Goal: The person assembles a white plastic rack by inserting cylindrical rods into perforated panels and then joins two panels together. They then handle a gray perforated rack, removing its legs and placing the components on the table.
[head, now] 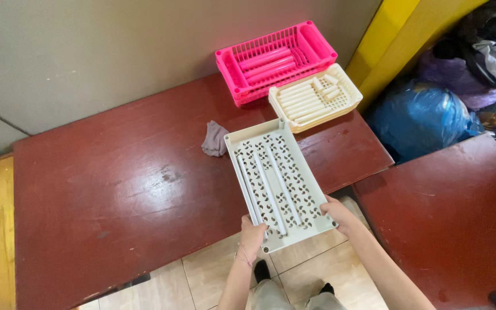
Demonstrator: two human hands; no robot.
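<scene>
Both hands, the left hand [252, 232] and right hand [340, 213], have a closed grip on the near end of a white perforated tray [276, 181], its far end over the red-brown bench [116, 189] beside a grey cloth [214, 139].

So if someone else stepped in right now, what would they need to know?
Left hand grips the near edge of the white perforated tray; right hand grips its near right corner. The tray's far end is over the dark red table, its near end past the table edge.
A grey cloth lies beside the tray's far corner.
The pink basket and cream basket sit at the table's far edge, untouched.
</scene>
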